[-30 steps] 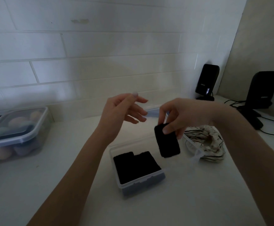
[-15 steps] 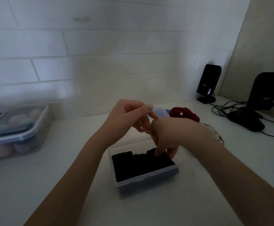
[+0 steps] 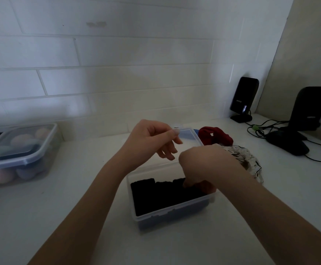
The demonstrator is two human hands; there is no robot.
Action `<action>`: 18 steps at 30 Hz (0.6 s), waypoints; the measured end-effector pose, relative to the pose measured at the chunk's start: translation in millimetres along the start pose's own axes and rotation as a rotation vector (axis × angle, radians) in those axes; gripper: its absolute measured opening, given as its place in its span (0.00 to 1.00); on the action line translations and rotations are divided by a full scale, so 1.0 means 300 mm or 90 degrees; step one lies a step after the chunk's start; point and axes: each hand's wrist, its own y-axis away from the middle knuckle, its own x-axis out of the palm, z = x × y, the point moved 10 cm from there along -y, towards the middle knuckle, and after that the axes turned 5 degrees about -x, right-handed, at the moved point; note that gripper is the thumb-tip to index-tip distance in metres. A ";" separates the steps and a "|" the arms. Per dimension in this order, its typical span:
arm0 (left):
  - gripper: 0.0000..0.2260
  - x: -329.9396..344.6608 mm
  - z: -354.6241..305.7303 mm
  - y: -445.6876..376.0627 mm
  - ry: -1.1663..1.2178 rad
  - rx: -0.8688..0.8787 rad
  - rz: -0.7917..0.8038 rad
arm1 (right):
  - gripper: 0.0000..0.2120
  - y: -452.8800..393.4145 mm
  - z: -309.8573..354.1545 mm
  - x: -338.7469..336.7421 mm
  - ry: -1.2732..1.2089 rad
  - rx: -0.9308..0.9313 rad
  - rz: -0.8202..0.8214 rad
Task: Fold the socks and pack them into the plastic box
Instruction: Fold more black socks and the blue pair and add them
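While the right hand point(image 3: 199, 167) reaches down into the open plastic box point(image 3: 172, 213), its curled fingers press on the black folded socks point(image 3: 159, 196) packed inside; whether they pinch one cannot be told. Just beyond and left of it, the left hand point(image 3: 152, 140) hovers above the box with loosely curled fingers, holding nothing.

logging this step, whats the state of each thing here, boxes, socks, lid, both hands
plastic box: open, on the counter, holding folded black socks
black socks: folded, packed side by side in the box
right hand: fingers down in the box's right end, on the socks
left hand: raised over the box, loosely curled, holding nothing
lid: off, lying behind the box
storage container: lid on, rounded items inside
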 end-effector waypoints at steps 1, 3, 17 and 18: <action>0.11 -0.001 0.002 0.000 -0.002 -0.001 -0.002 | 0.22 -0.009 -0.006 0.011 0.007 0.008 0.009; 0.11 -0.003 0.005 -0.002 -0.006 -0.003 -0.008 | 0.24 -0.019 -0.015 0.020 0.019 0.015 0.012; 0.12 -0.019 0.024 -0.010 0.002 -0.013 -0.035 | 0.18 0.011 -0.324 -0.151 -0.440 -0.018 -0.226; 0.11 -0.018 0.025 -0.010 -0.001 -0.013 -0.034 | 0.14 -0.003 -0.364 -0.171 -0.466 -0.021 -0.313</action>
